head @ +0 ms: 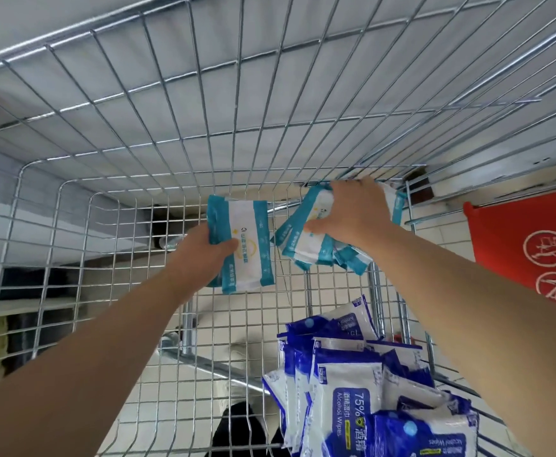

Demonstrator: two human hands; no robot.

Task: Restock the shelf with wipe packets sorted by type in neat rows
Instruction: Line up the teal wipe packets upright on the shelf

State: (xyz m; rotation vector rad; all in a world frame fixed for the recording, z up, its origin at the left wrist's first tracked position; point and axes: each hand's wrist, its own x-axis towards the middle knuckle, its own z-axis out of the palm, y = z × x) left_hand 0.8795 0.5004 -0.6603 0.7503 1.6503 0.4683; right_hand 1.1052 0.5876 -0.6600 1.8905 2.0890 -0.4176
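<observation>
Left hand pinches one packet at centre, right hand at two o'clock clutches a bundle: light, soft, likely slick, best squeezed across flat faces.

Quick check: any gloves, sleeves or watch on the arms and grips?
None visible. Left grip and right grip are ungloved, no rings seen; left forearm and right forearm carry no sleeves up to the frame edge; no watch or band on either wrist.

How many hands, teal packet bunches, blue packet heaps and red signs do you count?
Hands: 2, left hand and right hand
Teal bunches: 2, left bunch and right bunch
Blue packet heap: 1
Red sign: 1
Total: 6
</observation>
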